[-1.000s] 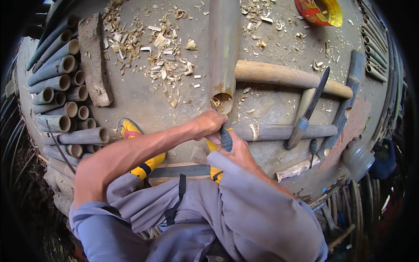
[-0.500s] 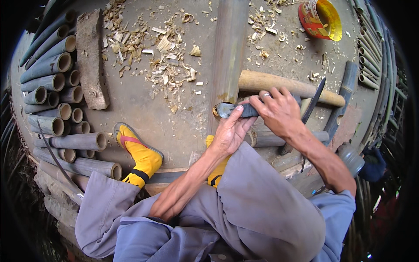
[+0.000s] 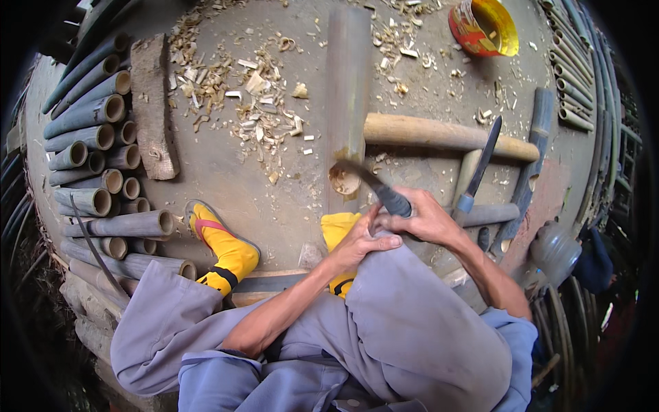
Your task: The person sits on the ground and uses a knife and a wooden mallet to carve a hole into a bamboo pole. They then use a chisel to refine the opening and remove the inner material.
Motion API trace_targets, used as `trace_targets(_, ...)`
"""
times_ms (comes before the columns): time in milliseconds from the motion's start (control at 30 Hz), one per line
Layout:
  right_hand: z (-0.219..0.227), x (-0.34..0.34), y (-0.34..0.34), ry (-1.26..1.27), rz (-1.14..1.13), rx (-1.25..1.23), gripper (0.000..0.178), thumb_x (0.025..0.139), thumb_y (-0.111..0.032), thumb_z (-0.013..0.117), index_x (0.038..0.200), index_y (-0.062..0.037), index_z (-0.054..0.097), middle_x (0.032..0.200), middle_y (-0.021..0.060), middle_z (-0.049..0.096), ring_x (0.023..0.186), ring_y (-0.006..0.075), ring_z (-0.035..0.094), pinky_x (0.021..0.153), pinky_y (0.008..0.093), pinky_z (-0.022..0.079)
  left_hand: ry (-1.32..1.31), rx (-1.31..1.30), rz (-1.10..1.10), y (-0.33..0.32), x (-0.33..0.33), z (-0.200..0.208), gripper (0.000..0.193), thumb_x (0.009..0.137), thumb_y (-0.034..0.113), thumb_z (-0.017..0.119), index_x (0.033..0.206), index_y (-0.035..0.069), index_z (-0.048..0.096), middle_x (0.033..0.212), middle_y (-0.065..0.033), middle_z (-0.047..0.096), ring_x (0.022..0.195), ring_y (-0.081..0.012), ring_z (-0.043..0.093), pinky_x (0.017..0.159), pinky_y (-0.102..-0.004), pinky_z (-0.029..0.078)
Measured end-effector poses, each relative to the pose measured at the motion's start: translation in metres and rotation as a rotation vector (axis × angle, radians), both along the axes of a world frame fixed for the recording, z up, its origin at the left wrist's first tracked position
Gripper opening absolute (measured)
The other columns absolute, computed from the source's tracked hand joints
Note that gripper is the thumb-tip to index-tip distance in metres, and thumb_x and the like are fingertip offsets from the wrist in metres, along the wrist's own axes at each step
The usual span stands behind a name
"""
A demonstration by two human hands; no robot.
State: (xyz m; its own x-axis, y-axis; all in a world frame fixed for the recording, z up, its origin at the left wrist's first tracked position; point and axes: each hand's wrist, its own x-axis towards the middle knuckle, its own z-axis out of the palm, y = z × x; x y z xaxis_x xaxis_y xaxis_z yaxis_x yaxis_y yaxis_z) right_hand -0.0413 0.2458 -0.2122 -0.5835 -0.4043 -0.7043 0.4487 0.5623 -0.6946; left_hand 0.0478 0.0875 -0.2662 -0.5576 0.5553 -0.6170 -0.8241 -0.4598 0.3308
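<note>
A curved knife [image 3: 364, 177] with a dark grey wrapped handle is in my right hand [image 3: 422, 218], whose fingers close around the handle. My left hand [image 3: 360, 242] presses against the handle's lower part just above my knee, thumb stretched under the right hand. The handle's end is hidden by the hands. The blade, smeared by motion, arcs over a pale hollow cut in the near end of a thick bamboo pole [image 3: 347, 96]. That pole runs away from me along the ground. A long straight-bladed knife [image 3: 484, 161] leans, handle down, to the right of my hands.
Wood shavings [image 3: 261, 103] litter the ground. A yellow bamboo length [image 3: 446, 135] lies crosswise, meeting a darker pole [image 3: 541, 137]. Cut bamboo tubes [image 3: 103, 137] are stacked at left beside a rough plank [image 3: 152, 103]. A red-yellow tub [image 3: 473, 34] and a clear plastic jug [image 3: 552, 250] stand right.
Both hands have drawn back toward my knee. The dark handle has turned from lying sideways to pointing away from me, and the curved blade now shows over the hollow.
</note>
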Motion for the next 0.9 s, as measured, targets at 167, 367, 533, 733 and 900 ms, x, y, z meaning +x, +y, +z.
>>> trace_targets(167,0.051,-0.019,-0.042,0.853,0.107,0.446,0.053,0.074,-0.032,0.070,0.114,0.0011,0.056,0.108,0.0183,0.055,0.106,0.0308,0.052,0.092,0.0431,0.038,0.545,-0.847,-0.444,-0.062,-0.075,0.013,0.047,0.065,0.023,0.070,0.104,-0.001,0.055,0.085,-0.0151,0.064,0.078,-0.0311,0.065,0.069,-0.0403,0.052)
trace_targets(367,-0.039,0.035,-0.125,0.849,0.204,0.015,0.055,0.069,-0.011,0.070,0.119,0.0016,0.050,0.101,0.0185,0.053,0.095,0.0325,0.053,0.083,0.0434,0.042,0.981,-0.921,-1.331,-0.156,-0.131,0.047,0.039,0.059,0.022,0.069,0.086,-0.001,0.054,0.074,-0.0190,0.061,0.073,-0.0391,0.062,0.068,-0.0463,0.051)
trace_targets(533,-0.062,0.019,-0.163,0.602,-0.254,-0.183,0.053,0.072,-0.003,0.063,0.120,0.0043,0.043,0.093,0.0205,0.053,0.088,0.0380,0.053,0.081,0.0458,0.043,1.638,-1.095,-1.375,-0.165,-0.172,0.031,0.038,0.055,0.019,0.071,0.085,0.002,0.056,0.076,-0.0164,0.061,0.074,-0.0361,0.062,0.068,-0.0449,0.051)
trace_targets(733,-0.071,-0.001,-0.151,0.309,-0.041,-0.177,0.040,0.080,-0.006,0.061,0.114,0.0020,0.041,0.090,0.0278,0.057,0.084,0.0456,0.059,0.072,0.0516,0.048,1.092,-0.886,-1.582,-0.170,-0.186,-0.014,0.026,0.055,0.019,0.071,0.075,0.005,0.060,0.070,-0.0145,0.064,0.067,-0.0341,0.064,0.066,-0.0419,0.053)
trace_targets(900,-0.072,0.007,-0.135,0.276,0.432,-0.197,0.037,0.081,-0.006,0.059,0.114,-0.0020,0.044,0.081,0.0230,0.061,0.075,0.0404,0.065,0.064,0.0494,0.052,0.603,-0.934,-1.297,-0.170,-0.112,0.001,0.034,0.059,0.024,0.072,0.085,0.002,0.067,0.071,-0.0190,0.066,0.071,-0.0364,0.066,0.071,-0.0429,0.053)
